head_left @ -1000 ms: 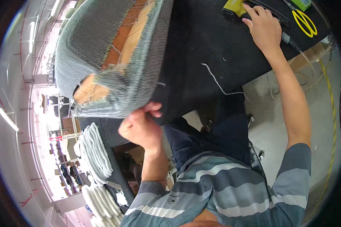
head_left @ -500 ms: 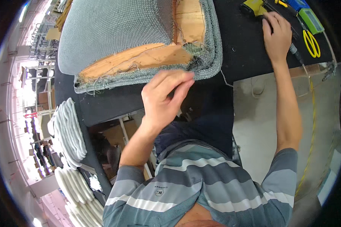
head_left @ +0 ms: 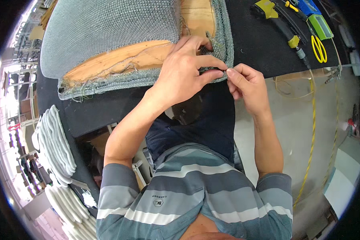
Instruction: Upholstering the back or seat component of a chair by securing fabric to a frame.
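Note:
A padded piece of upholstery in grey-blue woven fabric lies on the black-covered table, with bare wood showing between the cover and its folded, frayed edge. My left hand reaches over the near right corner, thumb and forefinger pinching the fabric edge while the other fingers bend over the inner side. Against that same corner, my right hand has its thumb and forefinger pressed together, nearly touching the left fingertips. Whatever sits in that pinch is too small to make out.
At the right lie a yellow-and-black air tool with a hose, yellow-handled scissors, a green box and a blue box. White padded strips are stacked at the left. A yellow hose trails over the floor.
My right hand has left the air tool and come over to the upholstery corner. My left hand has moved from in front of the edge onto it and now grips the fabric.

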`<state>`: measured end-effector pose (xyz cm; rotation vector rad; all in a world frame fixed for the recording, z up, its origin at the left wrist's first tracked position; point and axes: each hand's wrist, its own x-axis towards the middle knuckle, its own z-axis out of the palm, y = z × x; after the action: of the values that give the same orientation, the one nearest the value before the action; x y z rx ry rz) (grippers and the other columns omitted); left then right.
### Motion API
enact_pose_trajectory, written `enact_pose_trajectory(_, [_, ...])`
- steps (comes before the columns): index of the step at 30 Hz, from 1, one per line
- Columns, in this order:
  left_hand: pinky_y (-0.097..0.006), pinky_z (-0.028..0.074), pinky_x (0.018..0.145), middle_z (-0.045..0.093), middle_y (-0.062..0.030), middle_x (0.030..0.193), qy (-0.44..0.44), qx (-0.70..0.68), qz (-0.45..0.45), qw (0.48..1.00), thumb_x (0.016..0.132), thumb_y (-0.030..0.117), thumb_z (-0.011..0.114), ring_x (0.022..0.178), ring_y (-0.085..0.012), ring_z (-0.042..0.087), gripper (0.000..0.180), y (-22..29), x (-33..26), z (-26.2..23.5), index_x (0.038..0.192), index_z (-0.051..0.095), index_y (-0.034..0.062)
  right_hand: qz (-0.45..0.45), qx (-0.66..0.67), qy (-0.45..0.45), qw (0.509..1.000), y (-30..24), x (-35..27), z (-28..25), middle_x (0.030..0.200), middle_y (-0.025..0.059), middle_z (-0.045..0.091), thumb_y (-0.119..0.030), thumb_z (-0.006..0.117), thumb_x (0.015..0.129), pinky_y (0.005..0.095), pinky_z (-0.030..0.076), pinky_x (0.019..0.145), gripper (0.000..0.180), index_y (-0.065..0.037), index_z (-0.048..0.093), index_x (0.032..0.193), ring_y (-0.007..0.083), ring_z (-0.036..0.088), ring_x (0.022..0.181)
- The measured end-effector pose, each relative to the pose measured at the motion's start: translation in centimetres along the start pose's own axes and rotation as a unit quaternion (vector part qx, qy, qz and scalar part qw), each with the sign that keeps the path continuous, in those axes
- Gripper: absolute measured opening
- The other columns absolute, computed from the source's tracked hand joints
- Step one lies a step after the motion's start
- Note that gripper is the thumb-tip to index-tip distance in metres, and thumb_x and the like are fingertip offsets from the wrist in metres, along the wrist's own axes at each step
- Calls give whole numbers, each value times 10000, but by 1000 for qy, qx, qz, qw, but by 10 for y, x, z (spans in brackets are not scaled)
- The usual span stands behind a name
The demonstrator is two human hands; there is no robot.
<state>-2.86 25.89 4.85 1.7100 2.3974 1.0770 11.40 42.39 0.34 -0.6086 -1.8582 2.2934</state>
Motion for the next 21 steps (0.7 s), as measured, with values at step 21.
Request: enact_pose_trajectory(21, [-414,487,923,616,-102,1171,12,-4,84,996,801,145,824,1078,-306,599,181,-7,-4,2,980,826,168,23,-9,3,1000,-2,0,-4,687,19,653,-268,660,1017,208,409,488,264,-42,700,885,57,540,535])
